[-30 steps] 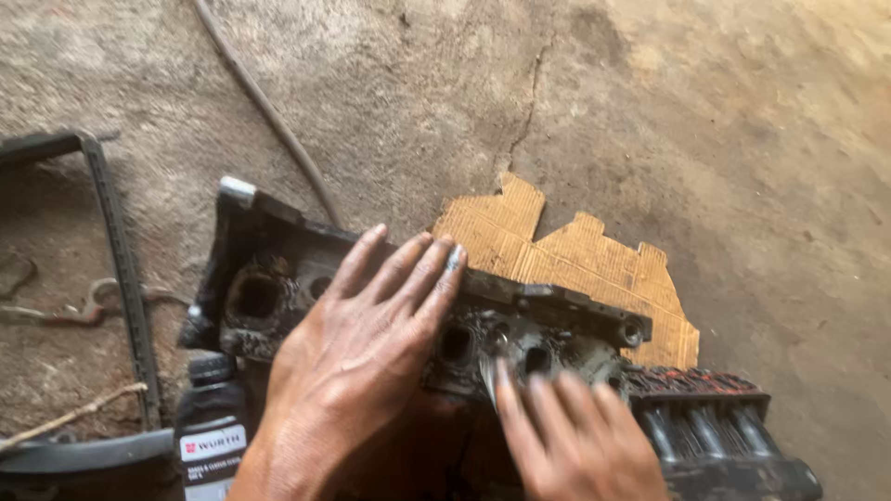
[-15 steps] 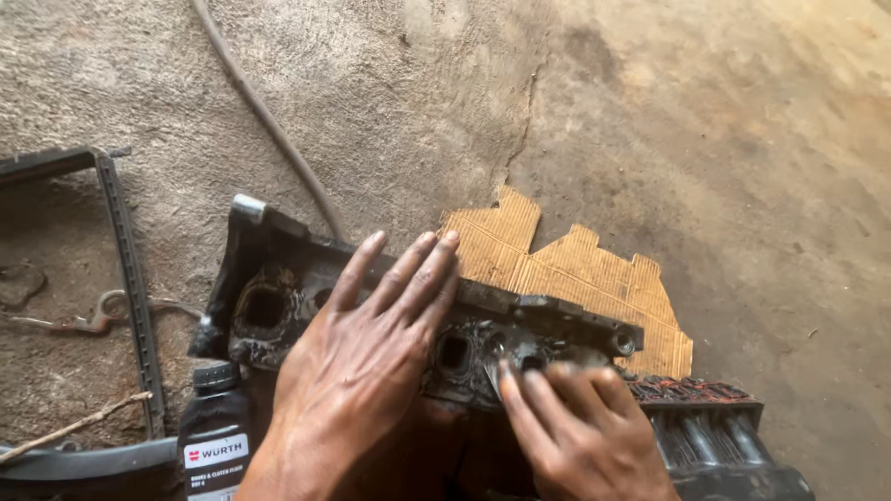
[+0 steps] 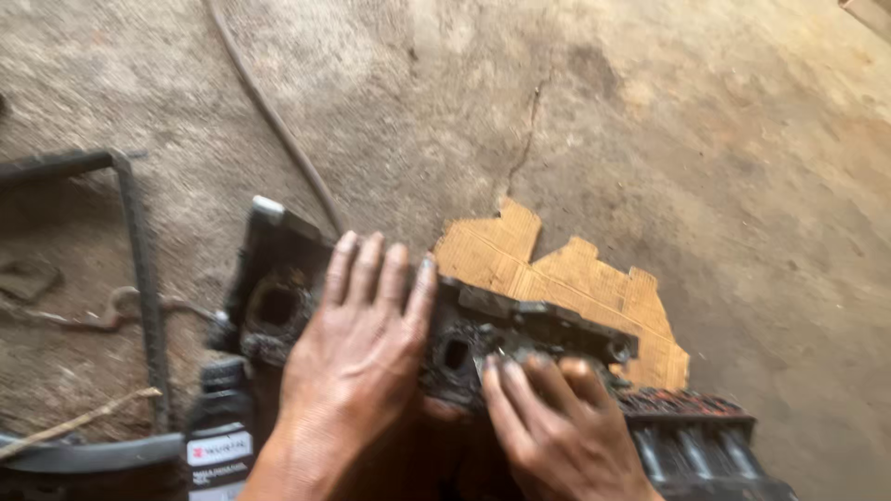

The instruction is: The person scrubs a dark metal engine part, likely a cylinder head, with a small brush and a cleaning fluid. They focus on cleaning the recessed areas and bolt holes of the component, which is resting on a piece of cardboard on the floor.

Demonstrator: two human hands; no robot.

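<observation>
Left hand (image 3: 357, 348) slid left; engine block (image 3: 445, 334) lies left-right.

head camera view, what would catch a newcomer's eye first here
Two grimy hands at the bottom centre: the left hand lies flat on a blackened metal engine part, and the right hand presses its fingertips on the part's top edge. Behind the part, a torn piece of orange cardboard stands out against the cracked concrete floor.

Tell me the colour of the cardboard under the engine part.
Light brown cardboard, seen in the head view, behind the blackened engine part.
</observation>
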